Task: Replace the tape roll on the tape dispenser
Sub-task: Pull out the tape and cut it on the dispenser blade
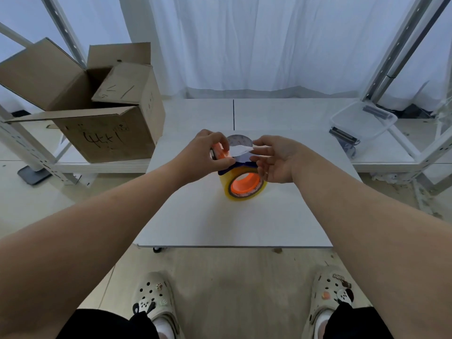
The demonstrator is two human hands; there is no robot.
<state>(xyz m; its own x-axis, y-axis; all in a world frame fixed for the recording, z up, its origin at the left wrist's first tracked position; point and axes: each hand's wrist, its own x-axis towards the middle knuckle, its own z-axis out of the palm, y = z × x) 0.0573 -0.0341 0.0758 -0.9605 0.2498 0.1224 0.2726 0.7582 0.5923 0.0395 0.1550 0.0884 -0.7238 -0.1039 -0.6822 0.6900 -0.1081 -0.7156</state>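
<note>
A yellowish tape roll (244,192) with an orange core sits in a dark blue tape dispenser (241,165) on the white table (234,223). My left hand (208,155) grips the dispenser's orange front part from the left. My right hand (274,159) pinches a whitish strip of tape (241,150) between thumb and forefinger, stretched between both hands above the dispenser. A second round roll-like object (238,140) lies just behind the hands, partly hidden.
An open cardboard box (105,128) stands on a low shelf at the left. A clear plastic tub (362,123) with dark clips sits at the right. White curtains and metal racks ring the table. My two feet in clogs stand below the table's near edge.
</note>
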